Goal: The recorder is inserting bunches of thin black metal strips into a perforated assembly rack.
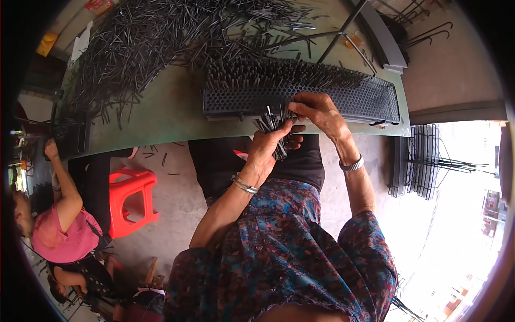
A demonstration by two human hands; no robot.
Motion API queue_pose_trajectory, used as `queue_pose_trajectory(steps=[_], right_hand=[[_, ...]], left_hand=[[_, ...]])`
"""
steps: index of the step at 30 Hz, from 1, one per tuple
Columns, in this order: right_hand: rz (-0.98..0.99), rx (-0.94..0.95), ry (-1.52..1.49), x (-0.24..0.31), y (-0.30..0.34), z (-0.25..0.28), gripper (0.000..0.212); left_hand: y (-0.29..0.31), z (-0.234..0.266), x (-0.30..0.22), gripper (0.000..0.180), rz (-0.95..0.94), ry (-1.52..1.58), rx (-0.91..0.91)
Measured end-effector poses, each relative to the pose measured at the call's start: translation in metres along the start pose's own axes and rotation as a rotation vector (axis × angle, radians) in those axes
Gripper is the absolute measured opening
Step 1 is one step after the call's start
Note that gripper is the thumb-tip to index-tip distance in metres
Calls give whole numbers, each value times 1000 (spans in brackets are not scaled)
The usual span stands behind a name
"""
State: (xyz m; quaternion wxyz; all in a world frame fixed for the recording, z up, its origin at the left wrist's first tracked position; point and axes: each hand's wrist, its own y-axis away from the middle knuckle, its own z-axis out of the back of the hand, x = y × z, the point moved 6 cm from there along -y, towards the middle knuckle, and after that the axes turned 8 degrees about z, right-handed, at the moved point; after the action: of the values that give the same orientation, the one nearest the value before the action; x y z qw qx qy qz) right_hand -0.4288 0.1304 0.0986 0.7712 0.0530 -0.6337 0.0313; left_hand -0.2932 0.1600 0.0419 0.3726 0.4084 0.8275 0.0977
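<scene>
A bundle of thin black rods (272,122) is clasped in my left hand (268,140), just off the table's front edge. My right hand (317,111) is pinched at the upper ends of that bundle, its fingertips close to the perforated rack; what exactly lies between them is too small to make out. The long dark rack (332,99) has rows of round holes and stands on the table in front of me. Many rods (268,72) stand upright in its far rows, while the near rows show bare holes.
A large heap of loose black rods (155,43) covers the far left of the green table (161,126). A metal-bar frame (340,35) stands behind the rack. A red stool (133,201) is at left, near a person in pink (67,233). Wire racks (421,161) stand at right.
</scene>
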Motion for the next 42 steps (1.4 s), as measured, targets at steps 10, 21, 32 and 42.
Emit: queue_pose_trajectory(steps=[10,21,32,42], right_hand=[[-42,33,102,5,1,3,18],[135,-238,91,27,7,34,13],[399,-514,437,35,-11,44,12],[469,-480,567,42,-14,41,11]], left_hand=[[1,-3,-1,34,61,-106,6],[-11,4,10,41,92,118,27],[-16,3,24,34,172,146,24],[-18,0,29,34,157,216,50]])
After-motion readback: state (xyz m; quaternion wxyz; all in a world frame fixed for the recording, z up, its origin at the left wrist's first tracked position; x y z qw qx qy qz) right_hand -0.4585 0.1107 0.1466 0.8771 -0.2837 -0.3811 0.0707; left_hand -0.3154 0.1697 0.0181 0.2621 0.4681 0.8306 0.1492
